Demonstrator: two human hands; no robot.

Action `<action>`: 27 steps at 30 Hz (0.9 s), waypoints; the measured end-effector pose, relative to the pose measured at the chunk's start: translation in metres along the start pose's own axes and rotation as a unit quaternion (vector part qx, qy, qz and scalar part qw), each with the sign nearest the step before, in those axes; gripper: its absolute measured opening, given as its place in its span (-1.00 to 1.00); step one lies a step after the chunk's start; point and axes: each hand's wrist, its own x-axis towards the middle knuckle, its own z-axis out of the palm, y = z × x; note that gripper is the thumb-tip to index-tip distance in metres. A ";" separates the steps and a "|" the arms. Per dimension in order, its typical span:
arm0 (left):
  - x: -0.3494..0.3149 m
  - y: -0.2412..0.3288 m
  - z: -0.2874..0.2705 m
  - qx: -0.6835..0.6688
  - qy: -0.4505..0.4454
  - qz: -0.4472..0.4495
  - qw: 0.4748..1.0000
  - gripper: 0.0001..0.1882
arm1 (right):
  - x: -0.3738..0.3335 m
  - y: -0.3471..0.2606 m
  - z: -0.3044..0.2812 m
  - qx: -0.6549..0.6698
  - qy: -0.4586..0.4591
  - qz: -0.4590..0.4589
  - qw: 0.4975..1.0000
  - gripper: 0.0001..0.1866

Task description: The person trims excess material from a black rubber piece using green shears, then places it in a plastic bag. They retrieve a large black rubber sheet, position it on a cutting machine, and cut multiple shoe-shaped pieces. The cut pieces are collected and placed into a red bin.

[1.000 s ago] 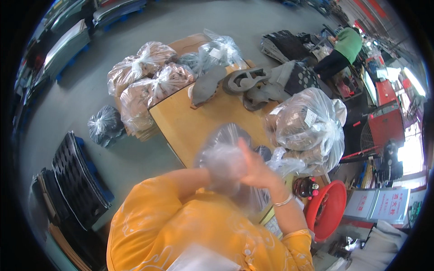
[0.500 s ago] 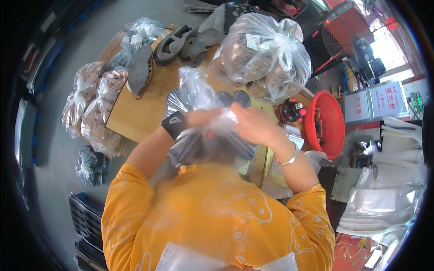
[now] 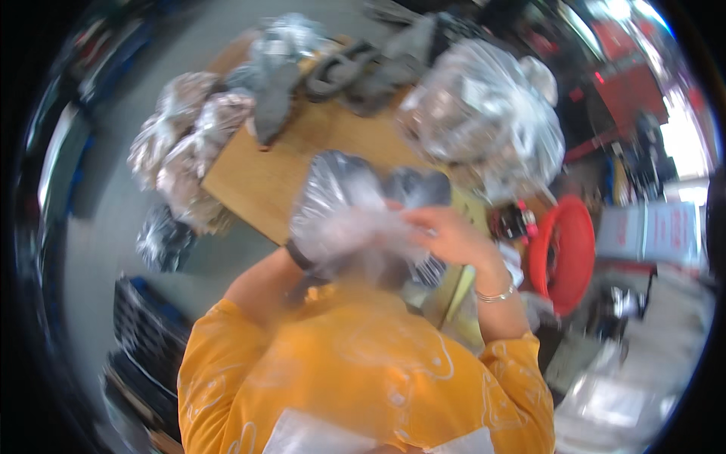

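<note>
A clear plastic bag (image 3: 333, 204) packed with dark grey, rounded pieces stands against my chest at the near edge of the wooden table. My left hand (image 3: 355, 228) is at the bag's gathered top, blurred and covered by the film, so its fingers do not show. A black band circles that wrist. From the right, my right hand (image 3: 454, 236) reaches in with fingers bent onto the bunched film, closed on it at the fingertips. A bracelet sits on my right wrist.
Grey shoe soles (image 3: 340, 72) lie at the wooden table's (image 3: 257, 170) far side. A large filled plastic bag (image 3: 484, 113) stands far right, near a red basin (image 3: 567, 257) and a dark bottle (image 3: 514, 221). More filled bags (image 3: 185, 144) are at the left, with a black crate (image 3: 147, 318) below.
My view has swung, shifting the table and surroundings rightward. The bag's upright top has folded down over my left hand, and both hands sit lower in view.
</note>
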 end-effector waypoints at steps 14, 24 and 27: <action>0.018 -0.036 0.033 0.570 0.428 0.223 0.665 -0.41 | 0.079 0.074 0.031 0.257 -0.195 -0.049 0.945 -0.64; -0.006 -0.027 0.046 0.614 0.285 0.312 0.667 -0.53 | 0.041 0.029 -0.018 -0.106 0.139 -0.247 0.953 -0.90; -0.008 -0.020 0.063 0.294 0.309 0.150 0.892 -0.59 | 0.020 0.004 -0.040 -0.151 0.018 -0.101 0.983 -0.86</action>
